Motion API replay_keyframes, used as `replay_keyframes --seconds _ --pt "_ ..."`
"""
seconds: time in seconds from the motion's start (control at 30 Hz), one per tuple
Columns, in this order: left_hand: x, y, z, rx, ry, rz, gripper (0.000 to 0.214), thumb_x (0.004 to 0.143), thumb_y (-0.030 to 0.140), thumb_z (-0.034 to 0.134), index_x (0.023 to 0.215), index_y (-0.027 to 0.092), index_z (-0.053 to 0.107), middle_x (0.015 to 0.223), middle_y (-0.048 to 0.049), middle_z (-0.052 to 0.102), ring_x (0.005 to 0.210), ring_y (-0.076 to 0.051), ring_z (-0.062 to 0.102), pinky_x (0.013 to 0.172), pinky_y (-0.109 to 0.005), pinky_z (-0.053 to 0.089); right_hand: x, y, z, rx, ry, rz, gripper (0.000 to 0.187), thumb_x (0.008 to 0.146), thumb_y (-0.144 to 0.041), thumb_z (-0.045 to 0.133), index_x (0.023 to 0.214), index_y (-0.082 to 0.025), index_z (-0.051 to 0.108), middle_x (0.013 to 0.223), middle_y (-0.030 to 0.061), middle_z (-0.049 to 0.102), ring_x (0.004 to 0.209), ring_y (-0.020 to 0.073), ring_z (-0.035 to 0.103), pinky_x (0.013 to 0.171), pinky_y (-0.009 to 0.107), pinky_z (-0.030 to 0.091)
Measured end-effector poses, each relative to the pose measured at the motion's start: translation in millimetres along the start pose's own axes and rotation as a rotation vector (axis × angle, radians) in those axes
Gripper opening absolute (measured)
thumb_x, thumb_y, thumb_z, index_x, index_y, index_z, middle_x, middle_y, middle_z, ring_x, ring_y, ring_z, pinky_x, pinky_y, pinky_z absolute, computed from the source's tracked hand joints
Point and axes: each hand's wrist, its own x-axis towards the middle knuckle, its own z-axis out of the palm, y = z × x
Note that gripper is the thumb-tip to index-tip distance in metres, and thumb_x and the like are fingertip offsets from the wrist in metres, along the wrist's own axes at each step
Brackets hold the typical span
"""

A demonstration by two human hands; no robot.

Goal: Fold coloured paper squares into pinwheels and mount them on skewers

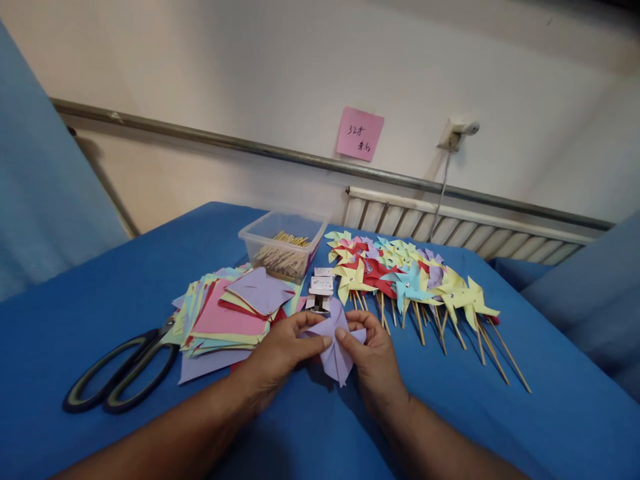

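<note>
My left hand and my right hand both pinch a lilac paper pinwheel at its middle, low over the blue table. Its folded corners meet between my thumbs. A stack of coloured paper squares lies just left of my left hand. A row of finished paper pinwheels on wooden sticks lies to the right of my right hand. Small white packets sit just beyond the lilac pinwheel.
Large black scissors lie at the left. A clear plastic box of wooden sticks stands behind the paper stack. A pink note hangs on the wall above a radiator.
</note>
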Motion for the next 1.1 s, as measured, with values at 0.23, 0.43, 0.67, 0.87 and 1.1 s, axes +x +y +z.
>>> replay_keyframes --seconds 0.23,0.43,0.67,0.87,1.1 --pt "-3 -13 11.6 -0.435 -0.075 -0.119 0.033 0.068 0.02 0.073 0.1 0.016 0.065 0.084 -0.0063 0.071 0.075 -0.018 0.066 0.075 -0.03 0.049 -1 5 1 -0.005 0.138 -0.043 0.04 0.063 -0.031 0.078 0.093 -0.02 0.055 0.076 -0.0052 0.055 0.054 0.009 0.055 0.051 0.023 0.047" --pt "-2 -17 14.2 -0.437 -0.021 -0.099 0.029 0.068 0.021 0.073 0.096 0.017 0.069 0.085 -0.0064 0.073 0.076 -0.018 0.066 0.074 -0.029 0.05 -4 4 5 -0.058 0.128 -0.104 0.035 0.066 -0.032 0.076 0.092 -0.02 0.055 0.076 -0.0032 0.059 0.059 0.0114 0.057 0.054 0.024 0.049" --pt "-4 -13 15.9 -0.276 0.036 -0.046 0.025 0.065 0.026 0.075 0.086 0.012 0.072 0.08 -0.0104 0.074 0.074 -0.023 0.067 0.069 -0.03 0.05 -7 1 8 -0.043 0.071 -0.081 0.035 0.067 -0.032 0.075 0.091 -0.019 0.054 0.075 -0.0031 0.059 0.056 0.0101 0.057 0.051 0.022 0.047" --pt "-5 -3 10.8 -0.3 0.085 -0.016 0.029 0.061 0.022 0.076 0.087 0.012 0.072 0.075 -0.0081 0.074 0.067 -0.021 0.067 0.068 -0.03 0.05 -9 -2 3 -0.085 0.02 -0.126 0.038 0.076 -0.037 0.068 0.108 -0.024 0.054 0.085 -0.0008 0.061 0.063 0.011 0.056 0.058 0.024 0.045" --pt "-2 6 -6.3 -0.367 0.146 0.033 0.019 0.068 0.022 0.071 0.085 0.013 0.07 0.077 -0.0064 0.073 0.068 -0.018 0.066 0.067 -0.029 0.051 -17 -3 1 -0.265 -0.157 -0.273 0.038 0.082 -0.027 0.061 0.119 -0.029 0.054 0.088 0.0005 0.058 0.071 0.0131 0.054 0.067 0.028 0.047"
